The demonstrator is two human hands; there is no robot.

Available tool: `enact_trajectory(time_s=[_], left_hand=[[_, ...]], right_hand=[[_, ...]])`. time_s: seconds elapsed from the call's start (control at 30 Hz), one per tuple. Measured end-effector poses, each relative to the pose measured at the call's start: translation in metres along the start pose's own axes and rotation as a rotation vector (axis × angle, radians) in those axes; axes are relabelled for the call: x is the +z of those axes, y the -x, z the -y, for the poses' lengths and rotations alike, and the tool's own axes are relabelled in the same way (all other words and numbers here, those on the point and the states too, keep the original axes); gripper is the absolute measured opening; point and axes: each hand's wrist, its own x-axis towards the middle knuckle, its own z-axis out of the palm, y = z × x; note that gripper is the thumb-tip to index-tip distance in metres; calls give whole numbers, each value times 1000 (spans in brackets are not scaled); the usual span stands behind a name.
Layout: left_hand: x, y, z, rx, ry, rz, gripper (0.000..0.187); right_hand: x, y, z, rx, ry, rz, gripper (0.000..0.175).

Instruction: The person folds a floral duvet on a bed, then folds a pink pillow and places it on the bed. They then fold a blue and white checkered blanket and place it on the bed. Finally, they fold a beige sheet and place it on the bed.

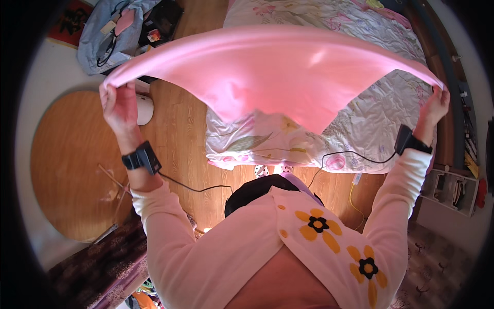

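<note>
A plain pink cloth is stretched wide between my raised hands, its lower part hanging loose above the bed. My left hand pinches one upper corner, at the left of the view. On the right, my right hand grips the opposite corner. Below and behind the cloth lies a bed with a wrinkled white floral cover. The cloth hides the middle of the bed. Each wrist wears a black strapped device with a cable.
A round wooden tabletop leans at the left wall. Beyond it, a blue-grey bag holds cables and small items. A white bin stands on the wooden floor. A yellow cord with a power strip lies near the bed's foot. White shelves are at right.
</note>
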Motion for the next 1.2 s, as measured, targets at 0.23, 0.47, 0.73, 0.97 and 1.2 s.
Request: enact_trajectory(time_s=[0.23, 0.47, 0.73, 0.97, 1.2], left_hand=[[7, 169, -24, -383, 82, -226, 20], [-37, 297, 52, -1077, -1, -401, 11], [-79, 355, 80, -1748, -185, -400, 14], [-104, 274, 164, -1742, -198, -492, 10], [-144, 217, 285, -1236, -206, -742, 18]], right_hand=[[-116, 114, -48, 498, -334, 69, 20], [-166, 253, -156, 965, -70, 146, 9], [-199, 297, -188, 1287, 202, 351, 7], [-110, 258, -246, 1165, 223, 670, 23], [36, 225, -306, 1182, -35, 746, 27]])
